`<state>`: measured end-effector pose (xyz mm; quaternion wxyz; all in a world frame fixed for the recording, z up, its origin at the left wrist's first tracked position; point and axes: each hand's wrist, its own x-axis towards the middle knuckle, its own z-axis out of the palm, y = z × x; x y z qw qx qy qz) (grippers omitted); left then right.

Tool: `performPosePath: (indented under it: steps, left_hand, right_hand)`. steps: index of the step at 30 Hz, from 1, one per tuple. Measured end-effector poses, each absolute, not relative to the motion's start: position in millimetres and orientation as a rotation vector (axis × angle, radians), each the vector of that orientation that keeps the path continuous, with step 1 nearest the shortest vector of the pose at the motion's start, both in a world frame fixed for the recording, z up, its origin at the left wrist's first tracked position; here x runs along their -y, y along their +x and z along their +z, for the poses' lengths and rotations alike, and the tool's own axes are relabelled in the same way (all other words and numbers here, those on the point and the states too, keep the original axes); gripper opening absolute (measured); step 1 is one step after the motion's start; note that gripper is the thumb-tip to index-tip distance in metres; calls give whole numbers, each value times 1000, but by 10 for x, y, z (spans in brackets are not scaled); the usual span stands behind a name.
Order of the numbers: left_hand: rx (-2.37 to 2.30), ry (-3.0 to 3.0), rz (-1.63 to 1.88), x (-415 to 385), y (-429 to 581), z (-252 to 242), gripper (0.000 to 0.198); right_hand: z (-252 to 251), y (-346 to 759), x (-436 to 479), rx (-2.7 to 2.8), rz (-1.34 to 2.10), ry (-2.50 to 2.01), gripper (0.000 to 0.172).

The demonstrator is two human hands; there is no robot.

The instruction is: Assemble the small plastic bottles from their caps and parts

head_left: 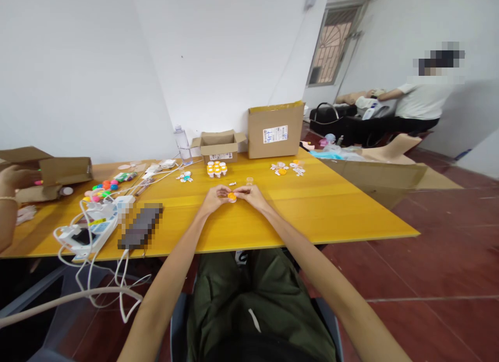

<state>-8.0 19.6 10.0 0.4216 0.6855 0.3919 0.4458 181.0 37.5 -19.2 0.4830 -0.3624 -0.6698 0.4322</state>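
Close to the middle of the table, my left hand [215, 199] and my right hand [252, 196] pinch a small round orange cap [232, 196] between their fingertips. Something pale shows under its edge, too small to make out. Just beyond the fingers lie a small white piece [233, 184] and a clear little container [249, 181]. Farther back, several small white bottles with orange tops [217, 169] stand packed in a group. To the right are scattered small white and orange pieces [281, 170]; white and blue pieces [184, 177] lie on the left.
An open carton [218, 145] and a taller cardboard box [276, 132] stand against the wall beside a clear bottle [182, 144]. On the left are a power strip [105, 229] with cables, a blurred-out dark device [141, 227] and another person's hand [15, 183] at a box.
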Motion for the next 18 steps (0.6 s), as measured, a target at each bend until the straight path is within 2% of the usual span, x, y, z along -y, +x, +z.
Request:
performPosePath:
  steps: [18]
  left_hand:
    - [-1000,1711,1107,-178,-69,131,33]
  right_hand:
    - [-169,1805,-371,1630,1051,-904,22]
